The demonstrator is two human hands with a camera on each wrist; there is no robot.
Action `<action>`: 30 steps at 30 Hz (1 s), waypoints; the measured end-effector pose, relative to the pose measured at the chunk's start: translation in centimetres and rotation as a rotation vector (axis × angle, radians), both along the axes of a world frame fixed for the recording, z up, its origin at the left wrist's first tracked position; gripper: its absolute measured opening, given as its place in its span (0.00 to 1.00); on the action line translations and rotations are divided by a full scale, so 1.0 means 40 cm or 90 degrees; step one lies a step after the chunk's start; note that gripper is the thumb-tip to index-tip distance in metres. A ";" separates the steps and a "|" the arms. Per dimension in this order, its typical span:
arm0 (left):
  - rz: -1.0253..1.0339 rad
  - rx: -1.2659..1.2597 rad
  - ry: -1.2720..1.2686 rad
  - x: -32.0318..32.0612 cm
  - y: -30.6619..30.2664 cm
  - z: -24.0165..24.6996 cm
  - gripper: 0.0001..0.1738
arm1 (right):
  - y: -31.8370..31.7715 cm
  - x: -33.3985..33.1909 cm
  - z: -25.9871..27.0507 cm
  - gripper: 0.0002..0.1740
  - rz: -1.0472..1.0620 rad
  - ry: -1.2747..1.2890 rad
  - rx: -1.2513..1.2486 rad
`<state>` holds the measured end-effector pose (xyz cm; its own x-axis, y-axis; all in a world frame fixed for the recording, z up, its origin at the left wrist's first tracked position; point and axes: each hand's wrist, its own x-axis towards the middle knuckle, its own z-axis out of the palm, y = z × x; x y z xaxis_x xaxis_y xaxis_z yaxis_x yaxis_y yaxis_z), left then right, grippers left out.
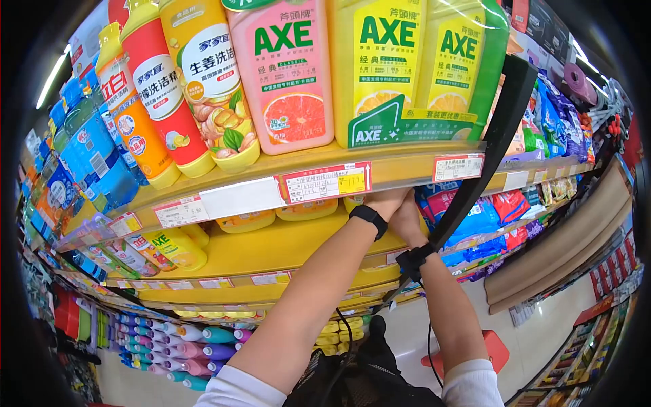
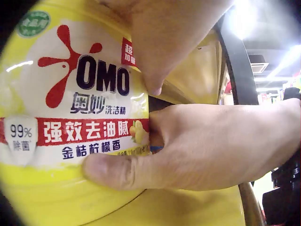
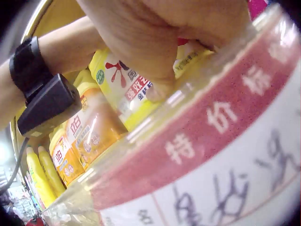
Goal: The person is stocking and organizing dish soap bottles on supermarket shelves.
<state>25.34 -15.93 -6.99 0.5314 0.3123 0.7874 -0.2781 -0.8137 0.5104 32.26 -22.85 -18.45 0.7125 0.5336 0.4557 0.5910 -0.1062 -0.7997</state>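
Both arms reach up under the top shelf rail (image 1: 258,193) into the second shelf. A yellow OMO dish-soap bottle (image 2: 70,117) stands there, also showing in the right wrist view as the OMO bottle (image 3: 124,89). My left hand (image 1: 388,201) comes down onto the bottle's label from above, its fingertips (image 2: 153,80) pressed on it. My right hand (image 2: 211,146) wraps the bottle's lower side, thumb laid along the label's bottom edge. In the head view the right hand (image 1: 409,220) sits just beside the left, and the rail hides the bottle and the fingers.
Pink AXE bottles (image 1: 285,74) and yellow AXE bottles (image 1: 400,61) fill the top shelf. Orange-labelled bottles (image 3: 89,136) stand left of the OMO bottle. A black upright (image 1: 488,156) borders the shelf on the right. A price strip (image 3: 211,141) runs in front.
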 end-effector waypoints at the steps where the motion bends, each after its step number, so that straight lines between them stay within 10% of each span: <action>1: -0.007 -0.016 0.023 0.001 0.004 -0.004 0.20 | -0.011 -0.028 0.029 0.48 -0.017 -0.028 -0.032; 9: -0.005 -0.100 0.141 -0.049 -0.012 0.031 0.15 | -0.013 -0.034 0.001 0.47 -0.014 -0.117 0.003; 14: 0.103 0.319 0.187 -0.207 -0.024 0.022 0.31 | -0.033 0.005 -0.050 0.46 0.022 -0.154 -0.100; 30: 0.396 0.243 0.274 -0.800 0.271 -0.198 0.27 | -0.090 -0.126 0.036 0.32 -0.105 -0.139 -0.143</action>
<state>-6.64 -5.09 -14.90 0.6280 0.4008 0.6671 0.4329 -0.8922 0.1285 27.21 -26.45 -17.01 0.6964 0.5233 0.4911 0.7054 -0.3733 -0.6025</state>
